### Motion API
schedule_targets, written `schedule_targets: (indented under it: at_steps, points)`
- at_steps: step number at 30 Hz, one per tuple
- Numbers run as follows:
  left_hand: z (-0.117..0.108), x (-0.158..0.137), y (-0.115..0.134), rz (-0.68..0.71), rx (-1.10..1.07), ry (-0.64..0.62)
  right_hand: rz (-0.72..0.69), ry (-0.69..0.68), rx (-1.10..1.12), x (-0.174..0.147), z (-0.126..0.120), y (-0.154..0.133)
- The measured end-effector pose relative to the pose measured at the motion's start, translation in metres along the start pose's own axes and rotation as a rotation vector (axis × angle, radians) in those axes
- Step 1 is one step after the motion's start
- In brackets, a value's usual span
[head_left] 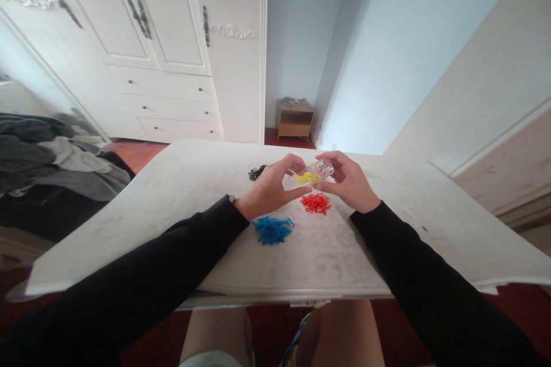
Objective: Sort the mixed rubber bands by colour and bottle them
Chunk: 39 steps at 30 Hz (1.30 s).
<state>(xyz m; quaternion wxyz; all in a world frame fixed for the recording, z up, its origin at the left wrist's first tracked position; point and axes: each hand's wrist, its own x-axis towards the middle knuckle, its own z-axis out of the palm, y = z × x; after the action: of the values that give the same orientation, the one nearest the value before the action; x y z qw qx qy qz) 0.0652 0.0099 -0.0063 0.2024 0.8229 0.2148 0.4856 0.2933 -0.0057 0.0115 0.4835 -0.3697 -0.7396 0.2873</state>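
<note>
A clear, see-through cup (323, 167) lies tilted on its side between my hands, just above the table. Small yellow pieces (307, 178) show inside it. My right hand (350, 180) is closed round its right end, thumb below and fingers above. At the left end, my left hand (273, 183) curves its thumb and fingers around the cup. Below the cup is a pile of small red loops or bands (315, 203). Nearer to me, beside my left wrist, sits a blue pile (272, 230) of similar pieces. A black pile (257, 172) is partly hidden behind my left hand.
The piles rest on a white, smudged table (318, 264), its front edge close to my legs. Beyond it stand a white wardrobe (172, 23) and a small wooden nightstand (295, 119). Dark and grey clothes (55, 166) are heaped to the left.
</note>
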Motion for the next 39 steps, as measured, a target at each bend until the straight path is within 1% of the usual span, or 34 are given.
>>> schedule_targets:
  at_steps: [1,3,6,9,12,16,21,24,26,31,34,36,39]
  points:
    - [-0.002,0.001,-0.003,0.003,0.018,0.004,0.003,-0.036,-0.069,0.0,-0.007,0.003]
    - [-0.007,0.002,-0.01,0.008,0.052,0.023,0.008,-0.204,-0.237,-0.001,-0.021,0.007]
    - [-0.016,0.005,-0.02,0.013,0.107,0.058,0.004,-0.365,-0.375,-0.006,-0.033,0.01]
    - [-0.022,0.005,-0.025,0.02,0.146,0.054,0.007,-0.422,-0.39,-0.009,-0.031,0.012]
    - [-0.023,0.004,-0.027,0.034,0.175,0.016,0.027,-0.442,-0.354,-0.01,-0.024,0.016]
    - [-0.022,0.002,-0.029,0.027,0.201,-0.041,0.022,-0.403,-0.291,-0.01,-0.017,0.023]
    - [-0.019,0.0,-0.026,0.012,0.191,-0.089,0.023,-0.324,-0.26,-0.008,-0.018,0.023]
    - [-0.018,0.0,-0.023,0.006,0.189,-0.103,0.069,-0.282,-0.231,-0.007,-0.022,0.019]
    - [-0.019,0.0,-0.023,-0.012,0.206,-0.099,0.118,-0.239,-0.174,-0.006,-0.024,0.018]
    - [-0.019,0.001,-0.024,-0.04,0.228,-0.101,0.258,-0.062,0.022,-0.005,-0.025,0.016]
    - [-0.02,0.001,-0.024,-0.027,0.224,-0.118,0.29,0.034,0.071,-0.005,-0.023,0.014]
    - [-0.02,0.0,-0.023,-0.019,0.224,-0.137,0.294,0.064,0.091,-0.004,-0.021,0.013]
    - [-0.02,0.0,-0.021,-0.01,0.226,-0.166,0.308,0.051,0.105,-0.005,-0.017,0.013]
